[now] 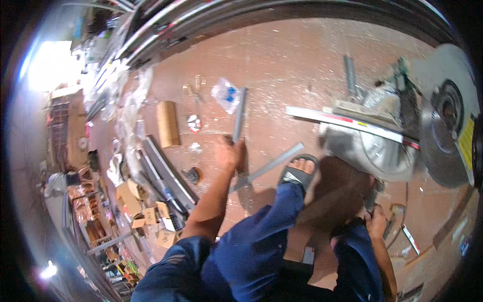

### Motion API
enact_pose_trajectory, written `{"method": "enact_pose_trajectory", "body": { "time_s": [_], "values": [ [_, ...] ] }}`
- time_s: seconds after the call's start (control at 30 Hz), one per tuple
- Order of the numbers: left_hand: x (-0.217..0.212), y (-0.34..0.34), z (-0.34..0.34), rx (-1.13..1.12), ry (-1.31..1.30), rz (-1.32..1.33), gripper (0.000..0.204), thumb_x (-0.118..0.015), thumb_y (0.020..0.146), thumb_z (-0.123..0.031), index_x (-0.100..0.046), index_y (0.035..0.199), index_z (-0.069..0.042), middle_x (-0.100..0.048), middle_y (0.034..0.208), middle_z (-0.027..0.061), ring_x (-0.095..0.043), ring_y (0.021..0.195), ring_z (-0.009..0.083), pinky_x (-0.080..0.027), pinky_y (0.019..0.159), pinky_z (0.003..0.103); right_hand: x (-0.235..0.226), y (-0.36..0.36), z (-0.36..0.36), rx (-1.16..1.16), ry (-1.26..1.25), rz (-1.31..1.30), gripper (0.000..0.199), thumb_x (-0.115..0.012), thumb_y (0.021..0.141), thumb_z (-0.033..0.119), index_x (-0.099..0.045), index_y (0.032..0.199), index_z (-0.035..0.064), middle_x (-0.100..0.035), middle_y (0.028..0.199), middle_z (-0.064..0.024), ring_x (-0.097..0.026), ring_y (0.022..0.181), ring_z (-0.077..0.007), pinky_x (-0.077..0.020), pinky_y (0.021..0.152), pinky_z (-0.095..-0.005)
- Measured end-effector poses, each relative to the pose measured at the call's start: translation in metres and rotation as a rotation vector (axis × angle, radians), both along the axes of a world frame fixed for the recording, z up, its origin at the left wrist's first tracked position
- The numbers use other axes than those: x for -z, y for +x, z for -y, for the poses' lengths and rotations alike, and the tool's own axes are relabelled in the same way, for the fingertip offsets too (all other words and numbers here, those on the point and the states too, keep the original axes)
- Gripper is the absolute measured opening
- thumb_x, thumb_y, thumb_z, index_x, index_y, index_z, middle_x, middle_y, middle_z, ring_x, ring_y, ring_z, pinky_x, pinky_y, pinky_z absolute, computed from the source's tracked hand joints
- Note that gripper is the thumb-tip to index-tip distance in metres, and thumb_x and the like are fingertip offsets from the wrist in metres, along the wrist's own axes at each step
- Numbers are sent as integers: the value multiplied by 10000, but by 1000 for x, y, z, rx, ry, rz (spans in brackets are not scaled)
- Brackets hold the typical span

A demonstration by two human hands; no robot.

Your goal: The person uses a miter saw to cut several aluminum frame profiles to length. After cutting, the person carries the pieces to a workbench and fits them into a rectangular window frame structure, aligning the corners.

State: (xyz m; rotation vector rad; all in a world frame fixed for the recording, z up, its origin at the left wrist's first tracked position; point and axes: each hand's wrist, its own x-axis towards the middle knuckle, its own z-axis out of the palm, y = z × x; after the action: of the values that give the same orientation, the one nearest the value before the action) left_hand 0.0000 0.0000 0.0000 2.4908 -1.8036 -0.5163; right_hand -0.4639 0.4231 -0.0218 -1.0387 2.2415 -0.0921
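My left hand [229, 152] is closed around the near end of a grey metal bar [240, 113], which points away from me above the floor. A second grey metal strip [274, 164] lies just right of that hand, beside my sandalled foot [300, 168]. Low on the right, my right hand [376, 222] is closed next to my knee, at a dark, narrow thing I cannot make out. Beyond it stands a cut-off saw [392, 151] with a large round blade [443, 131]. Across its base rests a long white metal profile [347, 121].
Left of my arm lie a cardboard piece [168, 124], a tape measure [192, 175], a clear bag with blue bits [227, 95] and dark metal profiles [171, 171]. Opened small boxes [151, 216] sit nearer. Long profiles [166, 25] line the far edge. Shavings dot the floor [287, 60].
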Motion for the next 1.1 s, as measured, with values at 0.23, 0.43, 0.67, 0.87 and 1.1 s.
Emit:
{"method": "enact_pose_trajectory", "body": {
  "time_s": [0.23,0.43,0.67,0.87,1.1],
  "values": [
    [16,-2,-4,-47,0,-113,443,-773,927,-364,-644,1163,-11,-673,1175,263,-648,1149,471,-518,986,553,29,-9,-27,78,-88,71,423,-783,872,84,-584,1219,-54,-673,1163,-276,-670,1068,-474,-534,913,-520],
    [13,6,-12,-88,4,-161,440,-778,920,-377,-670,1118,1,-673,1181,260,-647,1147,463,-514,983,539,24,-7,-20,-18,-33,-65,348,-762,866,44,-561,1139,-36,-635,1116,-245,-652,1059,-466,-532,903,-506],
    [20,23,-11,-83,-18,-168,461,-769,931,-365,-672,1206,-7,-710,1162,293,-683,1105,485,-536,955,556,41,-16,-30,-7,9,15,505,-778,906,144,-566,1340,-6,-660,1234,-271,-649,1147,-496,-531,944,-548],
    [15,16,-18,8,-69,-307,351,-713,985,-236,-693,1251,-7,-758,1051,285,-751,974,424,-572,859,493,21,-3,-22,-34,81,-126,408,-798,897,282,-607,1179,58,-703,1047,-247,-689,990,-498,-546,842,-599],
    [30,29,-11,21,-135,-312,336,-760,973,-264,-756,1177,2,-779,1007,246,-769,936,372,-580,853,451,16,4,-16,6,-32,-35,449,-794,848,177,-586,1205,1,-622,1232,-239,-641,1107,-482,-536,949,-542]
  ]
}}
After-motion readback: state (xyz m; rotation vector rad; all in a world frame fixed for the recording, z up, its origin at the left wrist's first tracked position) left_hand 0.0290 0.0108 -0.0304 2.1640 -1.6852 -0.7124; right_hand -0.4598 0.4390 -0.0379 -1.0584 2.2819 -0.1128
